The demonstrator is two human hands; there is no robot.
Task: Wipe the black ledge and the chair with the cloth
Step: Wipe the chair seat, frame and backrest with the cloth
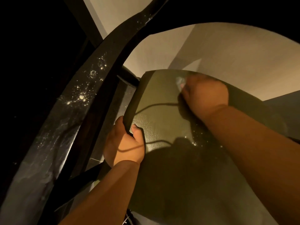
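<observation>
Now the cloth is on the chair, and the ledge waits on the left

The right hand (206, 93) is at the far end of the dark green padded chair (159, 98). It holds the small pale cloth (179, 82) down on the pad. The cloth peeks out just past the fingers (187, 90), up and to the left of them, close to the chair's far edge. Those fingers look curled over the cloth, but they are blurry, so I cannot tell just how they lie.

The left hand (125, 143) grips the chair's left edge. Its thumb lies on top of the pad and the other fingers wrap under the edge. It seems to be keeping the chair steady.

The chair pad runs away from the person, from near to far. So I think the next wipe should pull back along it, toward the near end, where little white specks (194, 141) shine on the pad.

The long black ledge (76, 108) is beside the chair, on its left. It runs from the bottom left corner up and away. It has lots of white spots on it too, so it looks like it needs wiping. The left hand is nearer to it, but the cloth is in the right hand, which would have to reach across.

The room is dim, with warm light. A pale beige wall (227, 51) shows behind the chair.
</observation>
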